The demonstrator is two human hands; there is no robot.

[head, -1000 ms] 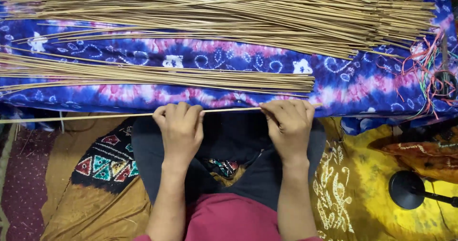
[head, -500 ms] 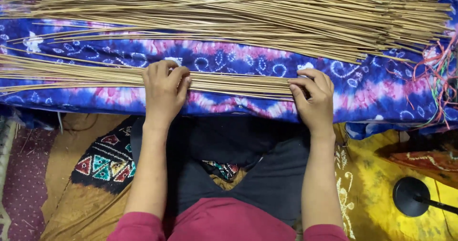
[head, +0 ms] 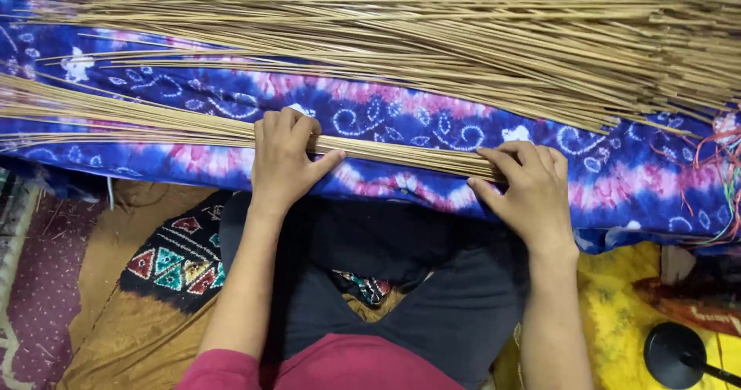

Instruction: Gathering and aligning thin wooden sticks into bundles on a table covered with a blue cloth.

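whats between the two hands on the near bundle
In the head view, only the thin sticks of that bundle span from left hand to right hand, lying on the blue cloth.

large loose heap of thin tan sticks across the top. blue, pink and white tie-dye cloth spread under it. tangle of red and green threads at right edge. yellow patterned cloth lower right, round black stand base on it. brown mat with red, green and white triangle-pattern patch lower left. maroon dotted fabric far left.
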